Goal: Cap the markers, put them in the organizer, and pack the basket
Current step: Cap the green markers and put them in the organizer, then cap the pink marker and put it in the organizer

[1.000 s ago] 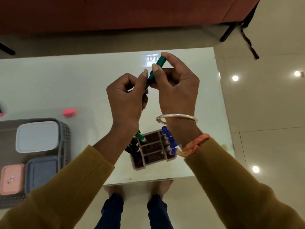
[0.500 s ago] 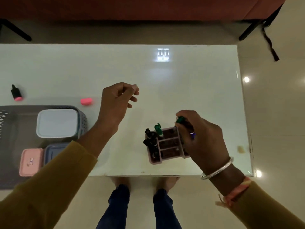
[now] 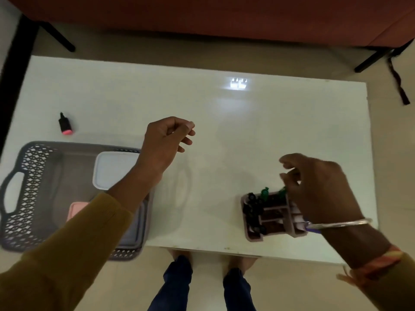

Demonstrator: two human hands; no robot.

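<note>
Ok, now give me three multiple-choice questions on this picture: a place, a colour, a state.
1. Where is the highlighter? A on the table, beyond the basket; B inside the basket; C under the table.
2. What colour is the basket? A red; B grey; C yellow.
3. The left hand: A holds a marker; B presses the basket; C holds nothing.
Answers: 1 A, it lies on the white top. 2 B, its lattice walls are grey. 3 C, its fingers are empty.

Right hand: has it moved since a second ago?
Yes. The right hand has left the left hand and dropped from beyond the organizer to over its right side.
</note>
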